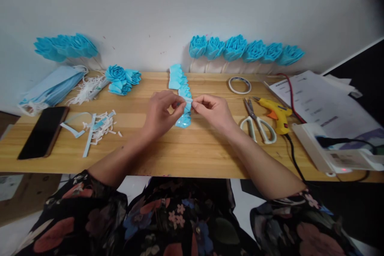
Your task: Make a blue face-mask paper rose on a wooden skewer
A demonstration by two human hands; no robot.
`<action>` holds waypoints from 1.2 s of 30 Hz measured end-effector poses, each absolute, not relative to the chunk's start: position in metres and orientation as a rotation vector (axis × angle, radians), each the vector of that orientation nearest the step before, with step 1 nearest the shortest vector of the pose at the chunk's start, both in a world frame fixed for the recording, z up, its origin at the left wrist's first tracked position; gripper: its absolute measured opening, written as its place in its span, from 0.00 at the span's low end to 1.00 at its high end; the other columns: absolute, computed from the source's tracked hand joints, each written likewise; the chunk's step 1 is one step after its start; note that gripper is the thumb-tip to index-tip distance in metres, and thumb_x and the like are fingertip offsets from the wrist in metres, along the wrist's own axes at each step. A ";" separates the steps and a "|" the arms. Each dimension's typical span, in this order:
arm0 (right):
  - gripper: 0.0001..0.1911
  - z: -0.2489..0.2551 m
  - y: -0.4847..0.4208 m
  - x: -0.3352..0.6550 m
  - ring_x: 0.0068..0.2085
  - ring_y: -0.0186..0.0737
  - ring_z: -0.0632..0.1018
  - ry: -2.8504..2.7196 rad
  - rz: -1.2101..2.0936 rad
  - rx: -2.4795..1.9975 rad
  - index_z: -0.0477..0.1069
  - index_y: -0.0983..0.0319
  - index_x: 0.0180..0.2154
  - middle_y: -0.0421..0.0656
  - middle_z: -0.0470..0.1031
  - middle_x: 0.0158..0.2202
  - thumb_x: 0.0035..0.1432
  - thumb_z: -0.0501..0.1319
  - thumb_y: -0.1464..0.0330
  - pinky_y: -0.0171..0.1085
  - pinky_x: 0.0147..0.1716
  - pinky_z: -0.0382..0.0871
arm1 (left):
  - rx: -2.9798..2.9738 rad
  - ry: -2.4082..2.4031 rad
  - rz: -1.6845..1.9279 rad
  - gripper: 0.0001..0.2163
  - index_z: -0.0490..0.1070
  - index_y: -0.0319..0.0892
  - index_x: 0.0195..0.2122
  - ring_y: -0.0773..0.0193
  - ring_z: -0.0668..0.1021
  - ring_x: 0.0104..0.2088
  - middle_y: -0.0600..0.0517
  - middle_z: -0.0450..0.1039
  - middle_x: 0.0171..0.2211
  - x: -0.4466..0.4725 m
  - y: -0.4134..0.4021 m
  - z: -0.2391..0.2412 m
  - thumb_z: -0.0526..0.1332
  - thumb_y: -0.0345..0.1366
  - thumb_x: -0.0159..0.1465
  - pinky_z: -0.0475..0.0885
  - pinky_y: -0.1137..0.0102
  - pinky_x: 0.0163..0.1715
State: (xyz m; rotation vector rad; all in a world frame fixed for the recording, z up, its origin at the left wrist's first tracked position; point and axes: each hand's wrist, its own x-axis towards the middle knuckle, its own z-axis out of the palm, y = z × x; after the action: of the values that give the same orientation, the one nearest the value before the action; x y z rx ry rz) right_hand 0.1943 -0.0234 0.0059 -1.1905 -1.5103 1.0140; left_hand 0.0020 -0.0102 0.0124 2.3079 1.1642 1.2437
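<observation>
My left hand (163, 112) and my right hand (214, 112) meet over the middle of the table, thumb and forefinger pinched on each. Between the fingertips is a small pale piece (188, 99), thin and strip-like; its exact kind is too small to make out. Directly beneath and behind it, a row of overlapping blue petals (179, 77) runs across the wood from back to front. The fingers hide part of that row. Its near end looks shiny.
Blue flowers on stems (235, 48) lean against the wall. To the right lie a tape roll (239, 85), scissors (258, 122), a yellow glue gun (279, 114) and a power strip (318, 148). Leftward are a phone (43, 133), white scraps (103, 130), face masks (54, 86) and loose flowers (120, 80).
</observation>
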 end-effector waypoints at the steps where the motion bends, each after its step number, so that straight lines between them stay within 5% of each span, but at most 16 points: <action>1: 0.09 0.006 -0.024 0.194 0.28 0.34 0.72 -1.520 1.001 -1.193 0.77 0.62 0.31 0.39 0.75 0.26 0.56 0.64 0.62 0.36 0.32 0.66 | 2.359 1.163 1.236 0.06 0.75 0.43 0.31 0.64 0.71 0.29 0.53 0.71 0.24 0.003 -0.011 0.010 0.62 0.35 0.65 0.63 0.64 0.36; 20: 0.07 0.004 -0.034 0.186 0.30 0.35 0.77 -1.715 0.563 -1.153 0.78 0.60 0.29 0.39 0.80 0.27 0.58 0.62 0.70 0.35 0.33 0.68 | 2.466 1.192 1.259 0.04 0.76 0.44 0.35 0.65 0.72 0.29 0.55 0.70 0.24 0.006 -0.011 -0.001 0.63 0.33 0.66 0.61 0.65 0.35; 36: 0.07 0.003 -0.032 0.187 0.29 0.35 0.75 -1.680 0.671 -1.202 0.77 0.60 0.29 0.40 0.78 0.26 0.57 0.61 0.68 0.36 0.32 0.67 | 2.265 1.142 1.220 0.07 0.76 0.42 0.30 0.66 0.71 0.26 0.54 0.72 0.23 0.008 -0.009 0.005 0.61 0.33 0.64 0.63 0.67 0.32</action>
State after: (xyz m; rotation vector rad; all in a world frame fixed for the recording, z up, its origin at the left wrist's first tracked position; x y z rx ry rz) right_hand 0.1868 -0.0319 0.0027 -1.2018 -1.6802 0.6715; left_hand 0.0076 -0.0090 0.0050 2.2649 1.1420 1.2205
